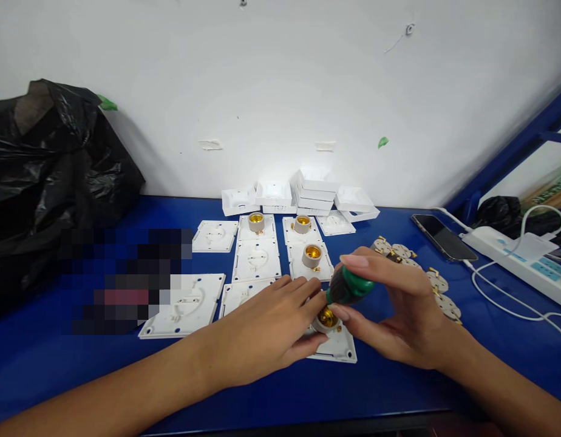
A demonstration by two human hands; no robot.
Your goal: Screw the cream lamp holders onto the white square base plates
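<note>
Lamp holder [326, 321]: grey collar, brass-coloured threaded interior, positioned on a white square plate [342, 351] near the front of the blue table [262, 403]. Left hand [271, 331]: closed on the holder, its thumb at the near side and its fingers along the far and left side. Right hand [410, 315]: grasping the green and black handle of a screwdriver [351, 286] between thumb and fingers, the tool tilted over the holder; its tip is not distinguishable. Directly beyond, two further plates carry fitted sockets [312, 256], one behind the other. To the left of these, the rearmost plate of the adjoining column also bears a socket; the plate in front of it shows a round seat, and the nearest is partly covered by the left hand. Additional white plates [187, 306] lie at the left and rear. White square housings [314, 193], some stacked, are located at the back near the wall [280, 91]. Beside and beyond the right hand: loose round parts [445, 308] with brass-coloured tabs. Farther right: a phone [444, 237], a power strip [526, 261] and white cables [503, 300]. Far left: a black plastic bag [53, 182], beside a pixelated area.
</note>
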